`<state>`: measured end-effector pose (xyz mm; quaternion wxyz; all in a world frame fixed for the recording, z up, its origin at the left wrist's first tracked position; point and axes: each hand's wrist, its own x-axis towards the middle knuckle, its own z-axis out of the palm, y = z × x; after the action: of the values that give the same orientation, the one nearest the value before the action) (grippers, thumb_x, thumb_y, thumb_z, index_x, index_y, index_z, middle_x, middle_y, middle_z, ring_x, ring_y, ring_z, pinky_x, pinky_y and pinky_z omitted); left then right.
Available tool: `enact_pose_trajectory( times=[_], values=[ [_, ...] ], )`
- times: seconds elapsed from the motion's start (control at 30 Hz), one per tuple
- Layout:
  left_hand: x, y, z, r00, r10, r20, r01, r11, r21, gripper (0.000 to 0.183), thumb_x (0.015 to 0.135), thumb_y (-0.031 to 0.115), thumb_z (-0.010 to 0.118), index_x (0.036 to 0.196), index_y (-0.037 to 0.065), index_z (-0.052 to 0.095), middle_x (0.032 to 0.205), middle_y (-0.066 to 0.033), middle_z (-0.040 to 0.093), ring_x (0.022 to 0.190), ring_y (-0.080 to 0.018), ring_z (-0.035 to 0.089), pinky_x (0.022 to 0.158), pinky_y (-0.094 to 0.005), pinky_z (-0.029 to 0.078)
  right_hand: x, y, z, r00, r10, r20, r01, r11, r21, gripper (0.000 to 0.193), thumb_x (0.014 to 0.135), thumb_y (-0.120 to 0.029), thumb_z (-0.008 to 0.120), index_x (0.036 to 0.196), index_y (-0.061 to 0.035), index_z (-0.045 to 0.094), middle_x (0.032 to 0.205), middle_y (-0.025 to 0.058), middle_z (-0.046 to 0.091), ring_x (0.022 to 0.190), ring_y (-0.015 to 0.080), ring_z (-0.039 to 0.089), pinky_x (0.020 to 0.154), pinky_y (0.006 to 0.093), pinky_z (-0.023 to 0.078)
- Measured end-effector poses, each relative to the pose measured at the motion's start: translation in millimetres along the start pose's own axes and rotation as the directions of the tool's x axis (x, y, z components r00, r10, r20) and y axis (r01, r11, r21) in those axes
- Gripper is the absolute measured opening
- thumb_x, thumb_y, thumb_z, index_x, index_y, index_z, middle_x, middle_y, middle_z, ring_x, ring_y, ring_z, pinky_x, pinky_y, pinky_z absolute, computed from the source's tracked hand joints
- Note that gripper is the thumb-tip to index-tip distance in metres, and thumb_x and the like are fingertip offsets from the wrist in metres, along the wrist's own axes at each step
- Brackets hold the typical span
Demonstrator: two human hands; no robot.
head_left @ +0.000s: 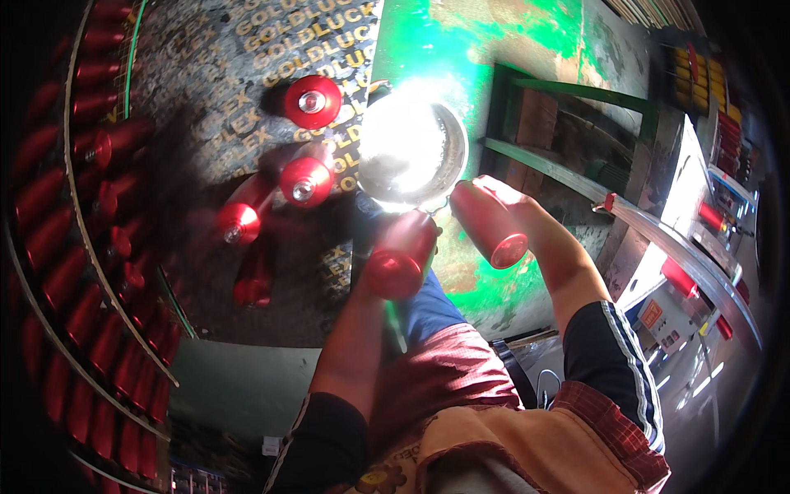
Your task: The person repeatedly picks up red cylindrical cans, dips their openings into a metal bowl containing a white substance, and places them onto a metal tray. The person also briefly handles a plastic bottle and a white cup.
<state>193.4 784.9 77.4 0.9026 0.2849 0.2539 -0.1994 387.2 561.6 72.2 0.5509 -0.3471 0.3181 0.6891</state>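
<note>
My left hand (363,285) is closed round a red metal canister (401,253), which hides most of its fingers. A second red canister (487,226) is in my right hand (506,193), whose fingers wrap its far end. Both are tilted, rounded bases toward me and far ends close to the near rim of a round metal pan (454,169). Glare whites out much of the pan's inside. Left of it, on the dark printed board, stand red canisters with silver necks: one at the back (313,102), one in the middle (306,180) and one further left (239,222).
Another red canister (252,284) lies in shadow at the board's near side. Racks (86,222) at far left hold rows of several red canisters. A green wooden frame (568,174) stands right of the pan, with a curved metal rail (691,255) beyond it.
</note>
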Motion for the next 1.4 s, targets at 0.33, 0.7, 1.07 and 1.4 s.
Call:
enact_pose_trajectory(
  times=[0.33,0.7,1.07,1.4],
  values=[
    [-152.5,24.1,-83.5,0.905,0.084,-0.418,-0.036,0.992,0.123,0.042,0.089,0.03,0.062,0.124,0.008,0.062,0.123,-0.0091,0.061,0.112,-0.0228,0.058,0.097,-0.037,0.048,-20.3,5.8,132.6,0.823,-0.52,0.229,0.529,0.554,-0.642,0.045,0.087,-0.024,0.071,0.124,-0.0005,0.063,0.128,0.0098,0.061,0.117,0.0209,0.057,0.104,0.0356,0.042],
    [-270.6,-14.0,-123.1,0.168,0.894,-0.415,0.249,0.369,0.896,0.038,0.072,0.006,0.081,0.107,0.019,0.076,0.137,-0.0137,0.05,0.117,-0.0306,0.054,0.098,-0.0386,0.048,126.1,121.0,231.6,0.26,-0.499,0.827,0.593,-0.593,-0.545,0.043,0.07,-0.009,0.08,0.11,-0.024,0.075,0.127,0.0074,0.058,0.117,0.0335,0.056,0.096,0.0455,0.047],
    [-301.2,2.1,-149.2,0.096,0.874,-0.476,0.124,0.464,0.877,0.037,0.08,0.022,0.077,0.115,0.011,0.072,0.149,-0.0221,0.037,0.131,-0.0375,0.043,0.105,-0.0482,0.04,97.8,114.7,293.8,0.335,-0.379,0.863,0.616,-0.605,-0.505,0.037,0.072,-0.003,0.079,0.106,-0.0184,0.077,0.141,0.0146,0.05,0.128,0.0356,0.051,0.109,0.0456,0.038],
    [-259.8,260.0,-335.7,-0.122,0.961,-0.25,0.398,0.278,0.874,0.059,0.074,0.024,0.081,0.129,0.034,0.063,0.156,-0.0207,0.028,0.135,-0.0407,0.037,0.11,-0.0469,0.035,329.1,31.7,576.7,0.244,-0.006,0.97,0.552,-0.821,-0.144,0.059,0.074,-0.019,0.076,0.13,-0.0323,0.062,0.151,0.0177,0.033,0.134,0.0439,0.034,0.112,0.0479,0.036]
  ],
)
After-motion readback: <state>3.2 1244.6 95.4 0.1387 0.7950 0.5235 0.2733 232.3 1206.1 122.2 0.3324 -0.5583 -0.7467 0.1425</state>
